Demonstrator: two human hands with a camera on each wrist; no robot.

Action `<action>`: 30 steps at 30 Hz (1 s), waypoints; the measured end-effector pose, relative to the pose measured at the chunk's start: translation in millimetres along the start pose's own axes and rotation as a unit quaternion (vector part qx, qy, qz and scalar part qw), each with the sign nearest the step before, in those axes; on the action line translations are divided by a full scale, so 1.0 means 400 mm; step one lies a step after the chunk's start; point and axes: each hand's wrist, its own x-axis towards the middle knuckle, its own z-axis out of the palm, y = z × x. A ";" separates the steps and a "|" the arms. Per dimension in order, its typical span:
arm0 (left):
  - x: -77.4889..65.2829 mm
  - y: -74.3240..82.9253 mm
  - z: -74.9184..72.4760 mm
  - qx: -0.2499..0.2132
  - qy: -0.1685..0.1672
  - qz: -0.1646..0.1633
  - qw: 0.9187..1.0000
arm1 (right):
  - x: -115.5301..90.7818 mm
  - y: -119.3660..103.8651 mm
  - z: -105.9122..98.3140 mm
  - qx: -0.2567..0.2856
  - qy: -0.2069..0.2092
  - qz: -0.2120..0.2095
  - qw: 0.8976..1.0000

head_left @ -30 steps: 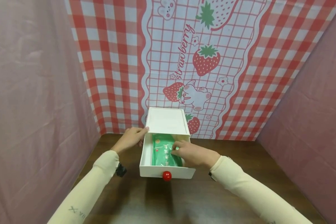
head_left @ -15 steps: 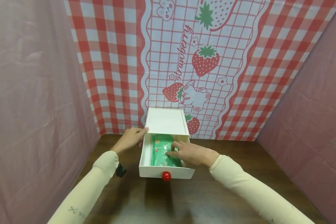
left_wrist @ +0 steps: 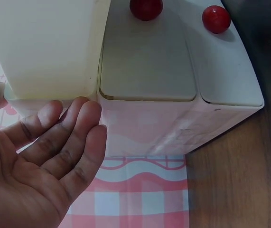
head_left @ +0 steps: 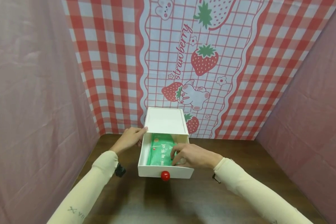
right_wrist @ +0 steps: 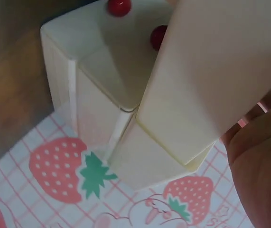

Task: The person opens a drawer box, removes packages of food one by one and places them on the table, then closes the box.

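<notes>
A white cabinet (head_left: 165, 120) with red knobs stands upright, its top drawer (head_left: 152, 171) pulled out. Inside that drawer lies a shiny green packet (head_left: 160, 151) with pale lettering. My left hand (head_left: 130, 139) is at the cabinet's left side, thumb on the top front corner; in the left wrist view the fingers of this hand (left_wrist: 50, 152) lie relaxed against the side. My right hand (head_left: 194, 155) reaches over the drawer's right wall, bent fingers at the packet's right edge. I cannot tell whether they pinch it. The right wrist view shows only part of this hand (right_wrist: 263, 156), beyond the drawer.
Two lower drawers, one with a red knob (left_wrist: 146, 7) and one below it (left_wrist: 230, 66), are pushed in. Behind the cabinet hangs a strawberry-patterned cloth (head_left: 165, 56). Pink cloths (head_left: 39, 93) hang at both sides. A dark wooden table (head_left: 218, 199) lies underneath.
My right fingers went flatter over the packet, then bent again at its right edge. The packet now lies slightly turned, its near end further left. My left hand has stayed in place.
</notes>
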 end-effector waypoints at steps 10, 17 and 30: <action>0.000 -0.002 -0.004 0.007 0.002 0.011 1.000 | 0.012 -0.003 0.015 0.043 0.062 -0.034 0.997; -0.001 -0.006 -0.002 0.010 0.004 0.008 1.000 | 0.023 -0.008 0.002 0.057 -0.012 -0.021 0.998; -0.006 0.001 -0.001 -0.002 -0.002 -0.003 1.000 | 0.044 -0.011 -0.003 -0.010 -0.087 0.027 0.996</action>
